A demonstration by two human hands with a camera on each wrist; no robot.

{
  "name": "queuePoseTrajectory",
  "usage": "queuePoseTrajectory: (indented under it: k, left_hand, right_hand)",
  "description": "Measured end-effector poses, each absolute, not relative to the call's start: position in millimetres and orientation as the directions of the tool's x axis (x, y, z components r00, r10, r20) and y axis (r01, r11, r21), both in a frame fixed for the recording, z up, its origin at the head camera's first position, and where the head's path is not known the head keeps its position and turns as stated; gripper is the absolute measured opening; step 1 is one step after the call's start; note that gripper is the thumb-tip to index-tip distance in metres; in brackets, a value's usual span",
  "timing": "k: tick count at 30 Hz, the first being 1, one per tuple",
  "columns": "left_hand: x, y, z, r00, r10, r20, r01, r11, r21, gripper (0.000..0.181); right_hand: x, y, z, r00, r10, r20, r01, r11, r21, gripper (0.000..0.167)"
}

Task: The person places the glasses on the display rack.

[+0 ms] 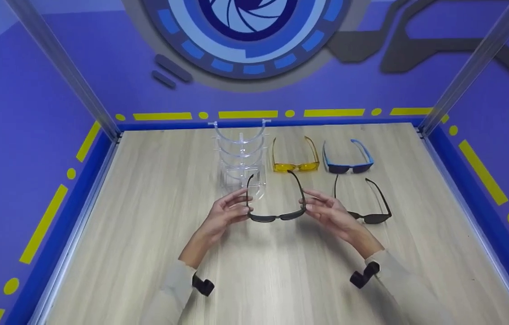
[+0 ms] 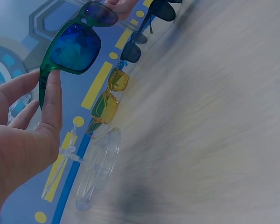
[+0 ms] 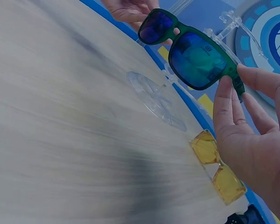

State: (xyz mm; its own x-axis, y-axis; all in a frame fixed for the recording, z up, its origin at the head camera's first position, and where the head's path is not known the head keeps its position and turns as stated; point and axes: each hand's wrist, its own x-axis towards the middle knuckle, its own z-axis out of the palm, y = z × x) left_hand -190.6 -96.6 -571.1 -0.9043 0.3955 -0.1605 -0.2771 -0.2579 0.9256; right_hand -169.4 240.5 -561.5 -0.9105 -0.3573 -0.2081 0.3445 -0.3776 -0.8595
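A pair of sunglasses point(image 1: 263, 219) is held up over the table between both hands, temple arms pointing away from me. The wrist views show its green frame and blue mirrored lenses point(image 2: 75, 49). My left hand point(image 1: 223, 216) pinches the left hinge end between thumb and fingers. At the opposite hinge, my right hand point(image 1: 332, 215) does the same, which the right wrist view confirms on the green frame point(image 3: 233, 71). Just beyond the left hand stands a clear plastic tiered display rack point(image 1: 242, 141); no glasses are seen on its tiers.
Yellow glasses point(image 1: 282, 167) and blue-framed sunglasses point(image 1: 339, 169) lie right of the rack, temples pointing back. Black sunglasses point(image 1: 377, 219) lie beside the right hand, which partly covers them. Blue printed walls point(image 1: 182, 104) enclose the wooden table point(image 1: 146, 180) at back and sides.
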Motion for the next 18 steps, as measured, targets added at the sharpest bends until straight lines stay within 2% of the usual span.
queuePoseTrajectory:
  k: [11,18]
  left_hand:
    - [-189.5,-107.3,-565.5,-0.918,0.371,-0.143,-0.252,-0.263,0.931,0.062]
    - [-184.5,-114.5,-564.4,-0.924,0.35,-0.155,-0.251,-0.248,0.936,0.066]
  right_hand:
    - [-175.9,230.5,-556.4,-0.9,-0.376,-0.221,0.368,-0.383,-0.847,0.05]
    - [-178.4,222.6,-554.6,-0.89,-0.396,-0.225,0.385,-0.393,-0.835,0.045]
